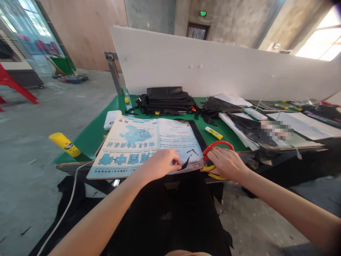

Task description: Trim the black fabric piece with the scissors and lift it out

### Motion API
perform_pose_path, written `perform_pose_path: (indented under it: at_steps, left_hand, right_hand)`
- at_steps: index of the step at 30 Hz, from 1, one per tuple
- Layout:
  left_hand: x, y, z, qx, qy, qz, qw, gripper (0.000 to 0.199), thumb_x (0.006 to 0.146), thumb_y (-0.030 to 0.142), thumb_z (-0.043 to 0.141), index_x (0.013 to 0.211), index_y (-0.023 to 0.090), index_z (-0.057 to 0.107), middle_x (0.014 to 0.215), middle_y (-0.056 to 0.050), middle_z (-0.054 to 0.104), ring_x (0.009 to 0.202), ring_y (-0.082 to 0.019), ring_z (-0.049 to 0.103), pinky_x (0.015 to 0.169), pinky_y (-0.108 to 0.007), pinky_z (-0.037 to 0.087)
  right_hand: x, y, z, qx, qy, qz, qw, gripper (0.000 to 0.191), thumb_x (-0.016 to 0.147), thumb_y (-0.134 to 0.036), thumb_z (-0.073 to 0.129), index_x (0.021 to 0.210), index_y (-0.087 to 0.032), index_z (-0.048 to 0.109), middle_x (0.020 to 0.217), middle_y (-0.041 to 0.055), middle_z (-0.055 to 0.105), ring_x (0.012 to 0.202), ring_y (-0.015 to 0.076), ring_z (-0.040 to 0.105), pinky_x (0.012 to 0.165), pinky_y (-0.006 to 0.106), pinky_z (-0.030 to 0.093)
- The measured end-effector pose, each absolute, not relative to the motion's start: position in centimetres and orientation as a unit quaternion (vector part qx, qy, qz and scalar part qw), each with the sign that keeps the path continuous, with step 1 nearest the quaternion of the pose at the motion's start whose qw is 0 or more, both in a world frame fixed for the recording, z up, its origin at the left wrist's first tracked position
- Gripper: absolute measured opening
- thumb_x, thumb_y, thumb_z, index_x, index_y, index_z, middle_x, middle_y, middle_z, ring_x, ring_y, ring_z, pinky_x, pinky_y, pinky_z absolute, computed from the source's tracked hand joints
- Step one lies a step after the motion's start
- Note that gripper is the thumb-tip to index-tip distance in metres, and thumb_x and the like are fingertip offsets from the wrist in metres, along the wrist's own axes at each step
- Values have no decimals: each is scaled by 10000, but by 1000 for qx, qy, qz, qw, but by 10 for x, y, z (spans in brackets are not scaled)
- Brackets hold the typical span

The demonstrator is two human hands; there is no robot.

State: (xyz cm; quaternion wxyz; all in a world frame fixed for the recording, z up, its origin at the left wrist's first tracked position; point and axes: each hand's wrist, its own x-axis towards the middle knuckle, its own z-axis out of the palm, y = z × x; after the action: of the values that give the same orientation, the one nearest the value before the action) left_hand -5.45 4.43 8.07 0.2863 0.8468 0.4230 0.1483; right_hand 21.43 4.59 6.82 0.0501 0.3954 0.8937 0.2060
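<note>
The scissors (218,143), gripped in the right hand (226,165), lay at the lower right corner of the open book (128,137), their rounded handles wrapped by the fingers and the blade end pointing roughly left, toward the other hand; how far the blades were parted could not be told. The left hand (162,161) rested over the book's near edge with its fingers curled, thumb and forefinger beside a thin black scrap (185,163); whether they pinched it was unclear. That scrap lay between the two hands, nearer the left, its long axis slanting up and away to the right. The book was spread flat on the green desk (90,140), its pale, smooth paper printed in blue, with a dark strip (199,137) along its right side. Beyond it sat a floppy stack of black sheets (166,101), thin and slightly glossy, with ragged, uneven edges. A small yellow and white glue stick (214,133), a plain cylinder, lay just right of the strip, while a stouter yellow tube (64,144) was near the desk's left end, past a rounded white case (112,120).
</note>
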Motion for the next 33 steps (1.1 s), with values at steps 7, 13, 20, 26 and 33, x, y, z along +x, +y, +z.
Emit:
perform_pose_path:
  at_steps: [7, 13, 20, 26, 33]
  left_hand:
    - [-55, 44, 78, 846, 421, 152, 290, 174, 790, 339, 529, 781, 224, 659, 810, 2, 598, 709, -124, 509, 610, -244, 331]
    - [-54, 45, 78, 842, 423, 155, 296, 162, 785, 344, 539, 782, 229, 653, 805, 6, 597, 712, -126, 511, 617, -245, 336]
    - [-54, 45, 78, 840, 425, 154, 302, 167, 780, 359, 543, 785, 234, 654, 787, 12, 596, 702, -123, 510, 612, -244, 335]
    - [-55, 47, 79, 838, 424, 151, 310, 162, 774, 363, 550, 800, 244, 657, 800, 17, 604, 721, -128, 523, 620, -242, 338]
    - [-56, 48, 80, 828, 433, 158, 321, 170, 772, 368, 552, 807, 239, 656, 828, 12, 618, 746, -133, 536, 637, -243, 351]
  right_hand:
    - [218, 49, 66, 333, 895, 295, -34, 199, 745, -340, 568, 837, -163, 561, 801, 70, 602, 757, 202, 524, 631, 311, 294]
    - [218, 49, 66, 308, 894, 321, -61, 152, 718, -308, 578, 770, -167, 565, 744, 53, 605, 698, 189, 506, 641, 317, 286]
    - [218, 48, 69, 304, 894, 321, -69, 144, 723, -316, 579, 754, -176, 566, 719, 32, 607, 673, 178, 493, 623, 313, 267]
    - [218, 50, 70, 295, 895, 324, -79, 153, 764, -328, 562, 742, -177, 564, 720, 30, 617, 676, 173, 501, 628, 308, 268]
    - [219, 52, 72, 289, 892, 339, -81, 158, 776, -327, 580, 764, -170, 573, 757, 39, 641, 697, 173, 524, 647, 306, 276]
